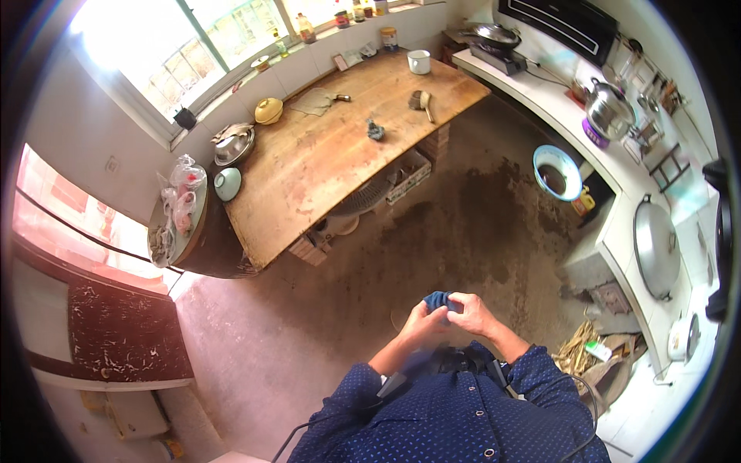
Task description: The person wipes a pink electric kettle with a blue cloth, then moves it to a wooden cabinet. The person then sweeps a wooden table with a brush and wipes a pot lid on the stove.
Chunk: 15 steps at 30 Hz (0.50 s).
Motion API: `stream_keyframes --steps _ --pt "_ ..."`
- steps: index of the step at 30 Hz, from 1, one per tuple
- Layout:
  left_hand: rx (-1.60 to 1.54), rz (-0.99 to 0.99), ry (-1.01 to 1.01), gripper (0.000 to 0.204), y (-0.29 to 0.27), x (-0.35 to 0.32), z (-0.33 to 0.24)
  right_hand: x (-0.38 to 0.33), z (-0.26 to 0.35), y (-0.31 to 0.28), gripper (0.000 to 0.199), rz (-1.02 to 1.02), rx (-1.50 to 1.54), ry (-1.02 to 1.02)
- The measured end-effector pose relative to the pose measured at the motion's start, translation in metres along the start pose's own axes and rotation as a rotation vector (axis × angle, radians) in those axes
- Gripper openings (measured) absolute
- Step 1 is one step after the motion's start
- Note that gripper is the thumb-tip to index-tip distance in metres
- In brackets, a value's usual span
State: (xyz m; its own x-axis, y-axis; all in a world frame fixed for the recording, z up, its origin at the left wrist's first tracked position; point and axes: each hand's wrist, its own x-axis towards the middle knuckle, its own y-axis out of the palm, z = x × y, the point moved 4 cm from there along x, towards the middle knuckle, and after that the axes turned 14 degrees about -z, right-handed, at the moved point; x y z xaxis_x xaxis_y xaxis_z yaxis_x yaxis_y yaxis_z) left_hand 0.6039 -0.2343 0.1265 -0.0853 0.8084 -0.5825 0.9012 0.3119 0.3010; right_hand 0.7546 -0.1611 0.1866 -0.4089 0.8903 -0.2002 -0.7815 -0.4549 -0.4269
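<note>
Close in front of my body, both hands hold a small bunched dark blue cloth (437, 299). My left hand (419, 324) is closed on its left side, and my right hand (474, 316) pinches its right side. The hands almost touch each other below the cloth, above the floor. What kind of cloth it is cannot be made out. Ahead stands a wooden table (309, 166) with a crumpled grey-blue rag (376, 130), a brush (421, 102) and a white mug (419, 62) on it.
A pale green bowl (228, 184), a metal basin (234, 147) and a yellow lidded pot (268, 110) sit along the table's left side. To the right, a blue-rimmed basin (557, 171) stands by the white counter (559, 116). A large wok lid (656, 247) covers the stove.
</note>
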Motion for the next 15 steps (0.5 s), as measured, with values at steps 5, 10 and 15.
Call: stream_keyframes --steps 5,10,15 --pt "-0.169 -0.119 0.025 0.026 -0.08 0.07 -0.077 0.109 0.048 0.041 0.031 0.024 0.18 -0.075" --pt "-0.546 -0.293 -0.047 0.021 -0.156 0.114 -0.118 0.218 0.039 0.062 0.03 0.094 0.183 0.215" --pt "-0.772 -0.441 0.046 0.031 -0.222 0.145 -0.136 0.369 0.027 0.059 0.026 0.039 0.101 0.244"
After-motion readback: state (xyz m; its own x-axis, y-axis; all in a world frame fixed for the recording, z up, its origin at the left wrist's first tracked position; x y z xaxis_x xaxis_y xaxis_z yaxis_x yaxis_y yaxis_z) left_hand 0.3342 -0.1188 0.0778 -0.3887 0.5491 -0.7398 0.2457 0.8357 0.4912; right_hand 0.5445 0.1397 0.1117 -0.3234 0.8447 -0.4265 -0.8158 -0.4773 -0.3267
